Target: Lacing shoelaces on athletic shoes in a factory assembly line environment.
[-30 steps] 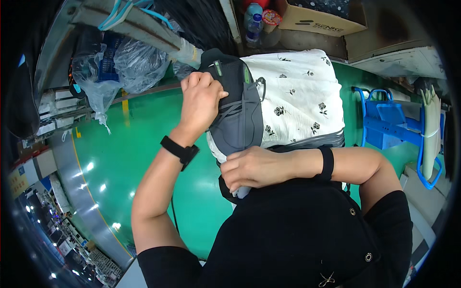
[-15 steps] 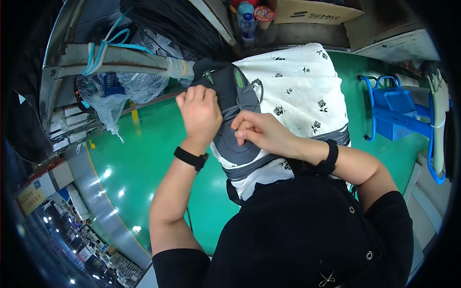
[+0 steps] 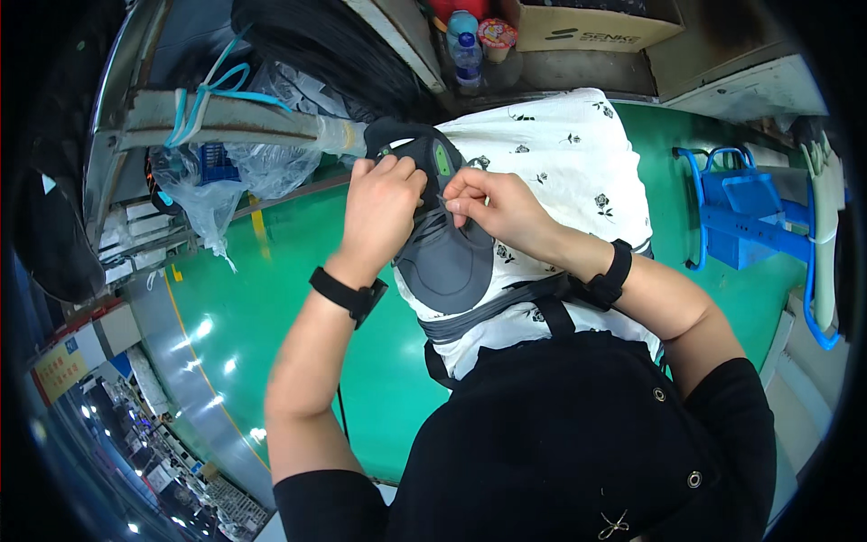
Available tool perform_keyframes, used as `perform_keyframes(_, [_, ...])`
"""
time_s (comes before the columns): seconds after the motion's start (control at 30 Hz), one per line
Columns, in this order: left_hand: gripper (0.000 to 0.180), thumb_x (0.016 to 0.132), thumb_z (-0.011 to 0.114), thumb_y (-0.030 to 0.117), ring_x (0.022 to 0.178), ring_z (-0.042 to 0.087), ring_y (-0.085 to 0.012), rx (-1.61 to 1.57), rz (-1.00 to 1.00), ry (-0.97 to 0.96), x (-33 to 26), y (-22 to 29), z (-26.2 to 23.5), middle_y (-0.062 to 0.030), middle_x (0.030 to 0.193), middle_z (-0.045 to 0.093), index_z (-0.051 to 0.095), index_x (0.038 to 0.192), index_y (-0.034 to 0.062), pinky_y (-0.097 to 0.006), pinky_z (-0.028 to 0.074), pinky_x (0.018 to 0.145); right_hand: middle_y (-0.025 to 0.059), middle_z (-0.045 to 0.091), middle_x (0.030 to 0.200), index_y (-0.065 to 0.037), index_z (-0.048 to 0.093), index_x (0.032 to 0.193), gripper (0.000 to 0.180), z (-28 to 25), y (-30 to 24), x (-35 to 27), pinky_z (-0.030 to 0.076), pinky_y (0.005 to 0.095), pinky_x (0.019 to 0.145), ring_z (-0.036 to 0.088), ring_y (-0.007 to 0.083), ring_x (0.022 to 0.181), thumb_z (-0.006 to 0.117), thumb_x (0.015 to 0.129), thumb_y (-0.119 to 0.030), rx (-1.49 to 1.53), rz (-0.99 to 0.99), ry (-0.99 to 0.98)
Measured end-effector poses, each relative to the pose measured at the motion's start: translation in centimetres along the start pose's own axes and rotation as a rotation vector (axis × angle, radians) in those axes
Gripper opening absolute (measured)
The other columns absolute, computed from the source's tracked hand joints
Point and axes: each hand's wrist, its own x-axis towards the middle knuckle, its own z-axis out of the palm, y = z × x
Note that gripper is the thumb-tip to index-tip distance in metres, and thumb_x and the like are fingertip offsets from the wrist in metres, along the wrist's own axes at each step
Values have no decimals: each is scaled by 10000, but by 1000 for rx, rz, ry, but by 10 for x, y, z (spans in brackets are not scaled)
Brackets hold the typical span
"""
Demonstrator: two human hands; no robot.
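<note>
A dark grey shoe [image 3: 444,275] rests on the white, rose-printed cloth over my lap, its rounded toe towards me. A green patch [image 3: 442,159] shows near its tongue, and grey laces [image 3: 432,226] cross its middle. My left hand [image 3: 384,203] is closed at the left side of the lacing, knuckles up; what its fingertips hold is hidden. From the right, my right hand [image 3: 497,208] pinches a thin dark shoelace [image 3: 442,197] between thumb and forefinger, just above the shoe. The two hands are a short gap apart.
A rusty metal bar [image 3: 226,120] tied with blue cord runs in from the left, with clear plastic bags [image 3: 212,203] beneath. A bottle [image 3: 467,59], a cup [image 3: 497,41] and a cardboard box [image 3: 596,29] stand at the far side. A blue frame [image 3: 745,208] stands right.
My right hand has moved up and right, from over the lower lacing to beside the tongue. The left hand has shifted slightly right, and the shoe's toe has moved slightly right.
</note>
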Motion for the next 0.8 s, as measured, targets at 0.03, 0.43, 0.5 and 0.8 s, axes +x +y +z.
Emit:
perform_keyframes(0.03, [169,686,705,99,846,545,-259,5,44,-61,2,-5,0,-63,782,532,624,834,87,-384,381,775,20,628,751,-12,603,929,66,1,-8,3,456,236,681,599,95,720,579,900,-66,-129,-47,25])
perform_keyframes(0.43, [104,837,648,35,812,539,-144,-752,-584,280,-14,-14,12,-61,930,594,592,919,3,-264,440,742,29,540,805,-102,620,731,56,16,-2,57,431,367,741,503,263,798,676,723,-96,-1094,-671,66])
perform_keyframes(0.5, [116,811,667,44,917,539,-205,-533,-515,398,-24,-8,2,-79,1010,584,610,909,15,-309,432,808,21,554,798,-100,633,747,50,8,3,67,427,370,728,500,259,795,679,727,-99,-795,-690,-73])
perform_keyframes(0.8, [118,743,724,183,1242,421,-326,2,-423,396,-71,13,19,-89,1236,543,715,846,126,-530,280,1037,17,632,698,-91,638,877,203,28,-6,62,453,380,692,584,243,761,741,713,-149,-851,-352,146])
